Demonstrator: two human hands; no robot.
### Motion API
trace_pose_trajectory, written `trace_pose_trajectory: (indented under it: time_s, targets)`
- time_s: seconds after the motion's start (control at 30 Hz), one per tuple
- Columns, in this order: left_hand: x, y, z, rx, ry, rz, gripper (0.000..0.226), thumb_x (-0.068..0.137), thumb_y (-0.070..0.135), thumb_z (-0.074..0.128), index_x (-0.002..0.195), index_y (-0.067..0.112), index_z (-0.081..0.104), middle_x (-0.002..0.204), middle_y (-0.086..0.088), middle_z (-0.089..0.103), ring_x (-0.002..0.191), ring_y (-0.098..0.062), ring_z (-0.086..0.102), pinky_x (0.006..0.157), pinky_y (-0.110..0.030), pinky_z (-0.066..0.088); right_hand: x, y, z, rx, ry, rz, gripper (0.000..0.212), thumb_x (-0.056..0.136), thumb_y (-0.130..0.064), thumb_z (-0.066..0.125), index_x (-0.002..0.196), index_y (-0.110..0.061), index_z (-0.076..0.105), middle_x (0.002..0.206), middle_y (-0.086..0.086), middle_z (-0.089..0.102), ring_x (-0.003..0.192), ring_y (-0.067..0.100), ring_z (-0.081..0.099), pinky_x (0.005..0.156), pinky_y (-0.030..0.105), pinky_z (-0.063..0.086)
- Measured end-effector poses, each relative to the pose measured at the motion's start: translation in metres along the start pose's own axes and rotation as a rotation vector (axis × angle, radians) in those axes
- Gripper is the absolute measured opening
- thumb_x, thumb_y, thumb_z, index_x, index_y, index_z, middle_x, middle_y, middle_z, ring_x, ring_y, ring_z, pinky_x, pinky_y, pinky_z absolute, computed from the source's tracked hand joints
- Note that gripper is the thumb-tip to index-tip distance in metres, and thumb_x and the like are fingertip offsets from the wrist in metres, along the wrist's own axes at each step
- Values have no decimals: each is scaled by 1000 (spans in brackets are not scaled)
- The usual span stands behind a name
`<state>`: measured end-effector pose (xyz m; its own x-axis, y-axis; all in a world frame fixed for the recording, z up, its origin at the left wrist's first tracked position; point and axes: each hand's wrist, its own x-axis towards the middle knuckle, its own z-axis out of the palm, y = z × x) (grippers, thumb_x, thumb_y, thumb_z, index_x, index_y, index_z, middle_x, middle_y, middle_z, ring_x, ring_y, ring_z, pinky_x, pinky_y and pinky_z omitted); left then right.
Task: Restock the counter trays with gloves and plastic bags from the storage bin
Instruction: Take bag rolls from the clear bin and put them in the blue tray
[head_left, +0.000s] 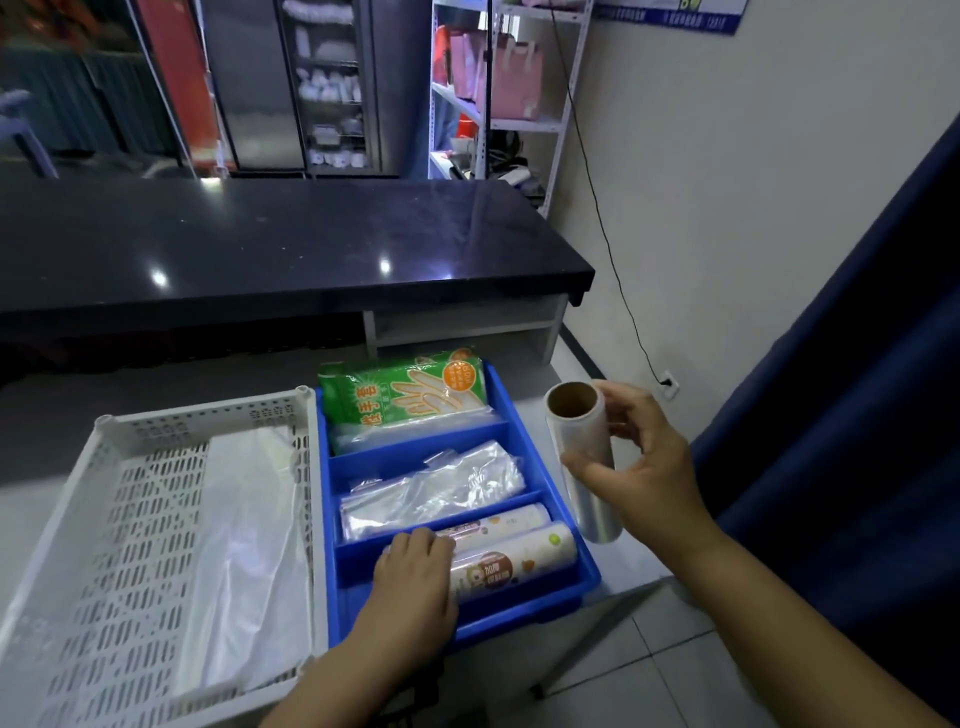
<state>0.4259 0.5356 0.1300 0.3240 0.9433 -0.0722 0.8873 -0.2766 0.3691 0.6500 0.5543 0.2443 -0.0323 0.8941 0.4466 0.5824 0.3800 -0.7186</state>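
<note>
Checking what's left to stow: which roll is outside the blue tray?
The clear roll in the right hand; both printed rolls lie in the tray.

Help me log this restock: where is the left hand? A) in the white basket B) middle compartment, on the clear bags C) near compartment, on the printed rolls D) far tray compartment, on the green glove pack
C: the left hand curls over the printed rolls in the nearest compartment of the blue tray; the right hand holds a cling film roll beside it.
</note>
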Motion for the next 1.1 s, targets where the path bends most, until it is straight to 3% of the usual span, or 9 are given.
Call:
trace_pose_trajectory:
  time_s: [0.2,0.37,0.5,0.6,0.7,0.83,0.97,1.1]
  targets:
    - [0,-6,-8,-25,-45,-27,43,70,50,66,108,36,51,113,12,47,101,-9,40,86,-24,38,3,-3,5,-27,-36,-9,59,73,-26,76,115,-46,40,115,-32,48,105,-13,51,79,-2,42]
    - [-1,-8,-6,-90,-32,-90,27,70,47,70,89,36,55,104,16,53,92,-2,47,76,-16,43,8,-5,14,-36,-67,-25,61,74,-24,77,120,-40,40,120,-17,53,105,-3,55,79,1,44]
    - [-1,-8,-11,-53,-5,-86,32,70,44,70,97,34,56,107,15,55,96,-4,48,79,-18,44,12,-6,18,-7,-95,-22,62,73,-26,77,123,-36,42,122,-13,56,107,1,56,81,7,46]
    - [-5,-15,-20,-24,77,-86,33,73,43,65,103,33,58,105,14,55,98,-6,48,81,-19,39,15,-6,23,12,-123,-32,62,73,-22,78,126,-26,46,125,-4,58,110,11,57,88,23,52]
    - [-12,-30,-41,-92,211,-170,19,77,38,65,96,33,61,88,16,56,89,-7,53,70,-19,39,14,-11,32,5,-170,-120,63,73,-22,79,127,-26,46,123,-2,60,108,13,58,87,27,54]
    - [-26,-50,-64,-183,382,-312,9,81,26,64,88,32,61,79,15,59,76,-3,54,60,-20,39,4,-17,61,-131,-327,-317,60,74,-36,73,127,-29,46,120,-3,62,105,11,58,84,28,55]
    - [-36,-55,-71,-219,443,-373,7,84,26,61,83,33,59,74,15,60,71,0,53,55,-16,36,-13,-11,100,-437,-591,-543,58,71,-32,71,124,-24,49,106,4,64,90,22,60,74,38,52]
    - [-46,-53,-67,-223,448,-402,10,84,27,60,80,36,57,73,17,60,70,1,54,55,-13,36,-23,0,123,-564,-795,-551,51,77,-26,63,126,-21,50,108,9,59,94,30,54,81,39,40]
